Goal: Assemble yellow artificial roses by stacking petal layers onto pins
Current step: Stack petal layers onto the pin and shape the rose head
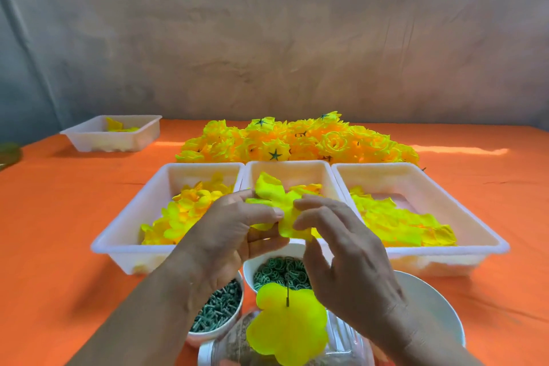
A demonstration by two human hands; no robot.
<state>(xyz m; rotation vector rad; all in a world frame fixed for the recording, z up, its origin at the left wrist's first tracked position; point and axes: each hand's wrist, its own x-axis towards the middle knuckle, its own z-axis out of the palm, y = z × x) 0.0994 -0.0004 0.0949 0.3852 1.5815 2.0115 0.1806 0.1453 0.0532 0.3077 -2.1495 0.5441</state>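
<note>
Yellow petal layer (pixel 285 205) is being pinched at its edges by left hand (pixel 231 241) and right hand (pixel 347 264), both curled onto it, above the middle tray (pixel 289 164). The pin (pixel 287 294), already carrying one flat petal (pixel 288 333), is standing just below the hands. Likely risk: two stuck layers are being taken as one, or the centre hole is being missed and the fabric torn.

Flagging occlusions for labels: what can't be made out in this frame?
Head view only:
- Middle tray: contents mostly hidden behind left hand, right hand and the held petal layer.
- Held petal layer: one layer or several, fingers cover the pinch.
- Clear jar: cut off by bottom edge, covered by the pinned petal; pin's base hidden.
- Green object: cut by left edge, blurred.
</note>
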